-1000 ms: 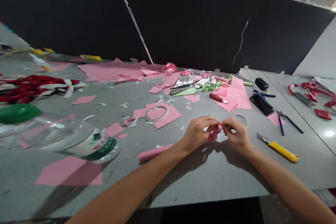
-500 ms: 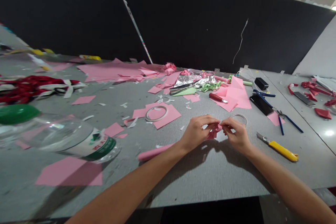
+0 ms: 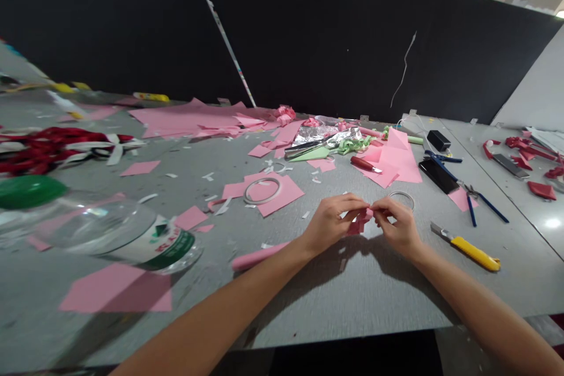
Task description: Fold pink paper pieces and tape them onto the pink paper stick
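Both hands meet above the grey table, pinching a small piece of folded pink paper [image 3: 362, 222]. My left hand [image 3: 331, 218] is closed on its left side, with thumb and forefinger together at the top. From the right, my right hand [image 3: 395, 223] pinches the edge of the same paper; the fingers partly hide it. Under my left forearm lies a rolled pink paper tube [image 3: 258, 257]. A thin tape ring [image 3: 403, 200] rests just behind my right hand. To the right of it is a yellow utility knife [image 3: 473, 251] with its blade out.
A clear plastic bottle [image 3: 118, 232] lies on its side at left. Pink sheets [image 3: 282, 194] carry a tape roll [image 3: 263, 191]. Scissors [image 3: 306, 148], a red-handled cutter [image 3: 365, 164], pliers [image 3: 484, 200] and a black phone [image 3: 439, 176] lie farther back. A black panel [image 3: 317, 35] rises behind.
Almost nothing differs. The fingertips have shifted very slightly at the top of the pink paper, and both hands stay in the same place.
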Tool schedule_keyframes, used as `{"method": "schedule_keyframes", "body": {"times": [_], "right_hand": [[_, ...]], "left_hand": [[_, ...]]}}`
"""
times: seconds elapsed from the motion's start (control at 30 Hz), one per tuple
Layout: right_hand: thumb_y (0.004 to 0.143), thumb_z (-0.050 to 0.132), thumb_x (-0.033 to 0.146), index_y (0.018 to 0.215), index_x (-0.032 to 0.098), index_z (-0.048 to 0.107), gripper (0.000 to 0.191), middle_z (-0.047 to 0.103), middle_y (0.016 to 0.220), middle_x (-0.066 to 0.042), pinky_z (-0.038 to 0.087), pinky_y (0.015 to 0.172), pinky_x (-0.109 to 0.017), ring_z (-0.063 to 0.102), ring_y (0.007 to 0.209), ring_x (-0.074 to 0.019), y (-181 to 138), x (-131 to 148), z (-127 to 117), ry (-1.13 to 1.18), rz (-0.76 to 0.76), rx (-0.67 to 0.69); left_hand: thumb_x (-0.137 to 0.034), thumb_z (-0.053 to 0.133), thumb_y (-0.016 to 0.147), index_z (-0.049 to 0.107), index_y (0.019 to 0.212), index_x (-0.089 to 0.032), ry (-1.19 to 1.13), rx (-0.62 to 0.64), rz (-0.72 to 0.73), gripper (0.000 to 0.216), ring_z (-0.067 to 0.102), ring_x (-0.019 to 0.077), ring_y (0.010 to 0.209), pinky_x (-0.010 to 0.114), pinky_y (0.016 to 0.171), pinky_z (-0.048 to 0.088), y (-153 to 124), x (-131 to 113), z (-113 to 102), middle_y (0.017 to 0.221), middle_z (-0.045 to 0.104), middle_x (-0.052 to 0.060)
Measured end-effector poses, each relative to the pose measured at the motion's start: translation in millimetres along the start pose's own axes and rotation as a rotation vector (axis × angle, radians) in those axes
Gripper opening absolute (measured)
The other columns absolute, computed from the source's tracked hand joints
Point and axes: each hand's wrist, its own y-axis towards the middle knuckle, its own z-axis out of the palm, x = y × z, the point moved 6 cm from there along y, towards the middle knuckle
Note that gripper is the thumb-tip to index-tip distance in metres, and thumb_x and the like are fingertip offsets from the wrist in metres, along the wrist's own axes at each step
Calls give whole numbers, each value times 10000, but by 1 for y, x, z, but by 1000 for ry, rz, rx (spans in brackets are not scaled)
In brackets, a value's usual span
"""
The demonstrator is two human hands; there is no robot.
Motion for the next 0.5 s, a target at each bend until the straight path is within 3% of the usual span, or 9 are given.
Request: {"method": "schedule_keyframes", "body": {"times": [0.5], "right_hand": [[936,663,211,918,260,775,124,763,817,-32,545,675,-328,682,685,-194,2,2,0,25,11,72]], "left_hand": [[-268,702,1010,850,995,-208,-85,-27,-158,161,785,201,847,277,781,578,-1,14,2,944,841,60]]}}
